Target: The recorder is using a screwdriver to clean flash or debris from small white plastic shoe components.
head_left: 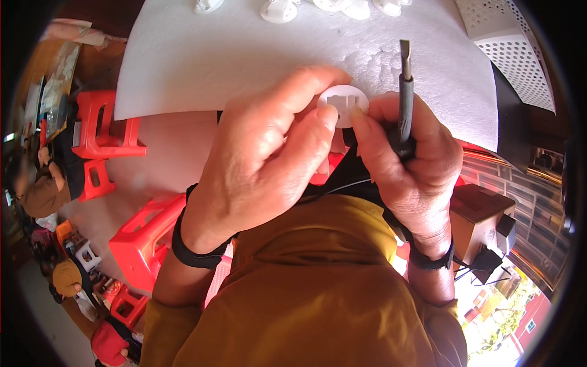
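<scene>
Between my two hands, at the near edge of the table, is a small round white plastic part (343, 98) with rectangular cut-outs in its face. My left hand (269, 140) pinches its left side with thumb and fingers. On the other side, the thumb and forefinger of my right hand (409, 147) grip the part's right edge. Tucked in that same right hand is a flat-blade screwdriver (405, 92), its metal tip pointing up and away from me. The screwdriver's handle is mostly hidden in my palm.
Several similar white parts (279, 10) lie at the far side of the white-covered table (183, 67). A perforated white basket (516, 52) stands far right. Red stools (137, 244) are to the left, where other people (43, 183) sit. A cardboard box (477, 214) is at right.
</scene>
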`<action>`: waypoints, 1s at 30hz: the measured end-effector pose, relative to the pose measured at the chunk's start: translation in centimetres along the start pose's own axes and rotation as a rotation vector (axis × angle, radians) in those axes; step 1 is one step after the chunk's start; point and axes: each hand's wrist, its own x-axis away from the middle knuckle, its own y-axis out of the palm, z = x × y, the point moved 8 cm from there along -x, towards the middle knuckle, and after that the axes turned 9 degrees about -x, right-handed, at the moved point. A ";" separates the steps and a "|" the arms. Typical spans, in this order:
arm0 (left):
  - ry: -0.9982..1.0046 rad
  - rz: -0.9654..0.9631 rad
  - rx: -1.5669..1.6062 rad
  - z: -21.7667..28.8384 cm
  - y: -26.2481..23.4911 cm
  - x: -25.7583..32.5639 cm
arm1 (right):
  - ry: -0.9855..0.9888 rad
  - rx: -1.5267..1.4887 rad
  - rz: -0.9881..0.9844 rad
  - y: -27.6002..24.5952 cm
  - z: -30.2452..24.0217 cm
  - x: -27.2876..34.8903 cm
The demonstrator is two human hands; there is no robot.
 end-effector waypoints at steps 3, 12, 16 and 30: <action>0.080 -0.116 0.149 -0.1 -0.1 0.0 | 0.427 -0.397 -0.005 0.5 2.5 1.0; 0.098 -0.162 0.227 -0.2 -0.2 0.0 | 0.401 -0.372 -0.067 0.6 2.3 0.9; 0.108 -0.166 0.245 -0.1 -0.3 0.1 | 0.432 -0.424 -0.055 0.7 2.4 1.1; 0.106 -0.116 0.260 -0.1 -0.2 -0.4 | 0.550 -0.494 -0.056 0.9 2.7 1.2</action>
